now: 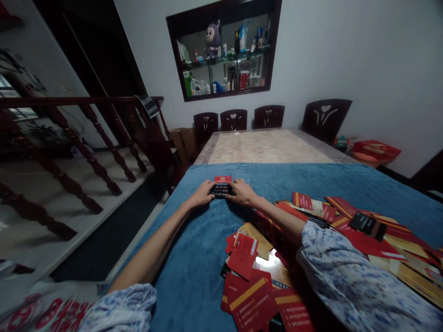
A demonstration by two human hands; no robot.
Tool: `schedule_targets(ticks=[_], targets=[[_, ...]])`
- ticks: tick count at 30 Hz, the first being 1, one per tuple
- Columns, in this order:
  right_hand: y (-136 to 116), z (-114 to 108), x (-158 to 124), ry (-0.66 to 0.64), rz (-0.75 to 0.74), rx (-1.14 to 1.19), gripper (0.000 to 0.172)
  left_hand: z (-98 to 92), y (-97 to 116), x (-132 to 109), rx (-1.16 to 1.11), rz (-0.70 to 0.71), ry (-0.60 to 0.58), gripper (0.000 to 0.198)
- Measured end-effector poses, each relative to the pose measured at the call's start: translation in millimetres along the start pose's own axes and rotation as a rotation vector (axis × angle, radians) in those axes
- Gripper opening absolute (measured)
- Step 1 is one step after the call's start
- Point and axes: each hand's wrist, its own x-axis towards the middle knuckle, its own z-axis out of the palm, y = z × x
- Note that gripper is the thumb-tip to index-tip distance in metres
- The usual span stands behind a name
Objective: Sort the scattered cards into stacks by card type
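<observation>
Both arms stretch out over a blue cloth [194, 258] on a long table. My left hand [202, 194] and my right hand [242, 192] close on the two sides of a small stack of red and black cards [221, 186] that rests on the cloth. Beside and under my right forearm lies a loose heap of red, black and yellow cards [346, 230]. More red cards [251, 286] are spread close to my body.
Past the cloth the marble tabletop [266, 147] is bare, with dark wooden chairs [235, 120] around its far end. A wall cabinet [224, 50] holds bottles and a plush toy. A wooden stair railing [86, 138] runs along the left.
</observation>
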Motion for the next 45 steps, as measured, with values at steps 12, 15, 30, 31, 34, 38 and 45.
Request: schedule_targets(ticks=[12,15,30,31,34,38,45], targets=[[11.7,20.0,22.9,-0.065,0.085,0.108,0.049,12.1,-21.9,11.1,0.108,-0.116,-0.036,0.05],[12.4,20.7,24.6,-0.068,0.101,0.125,0.05,13.2,-20.6,9.1,0.11,-0.145,-0.032,0.05],[7.8,24.2,23.0,-0.064,0.154,0.104,0.051,19.5,-26.0,4.2,0.042,-0.143,0.046,0.049],[7.6,24.4,22.9,-0.064,0.154,0.105,0.051,19.4,-24.6,3.6,0.04,-0.141,0.053,0.047],[6.2,24.8,21.8,-0.065,0.152,0.094,0.05,21.1,-20.4,2.4,0.067,-0.156,0.063,0.044],[3.3,25.0,19.5,-0.054,0.156,0.078,0.049,25.7,-17.5,3.4,0.12,-0.173,0.076,0.045],[3.4,27.5,19.3,-0.046,0.159,0.075,0.051,27.0,-15.7,0.5,0.117,-0.151,0.124,0.044]])
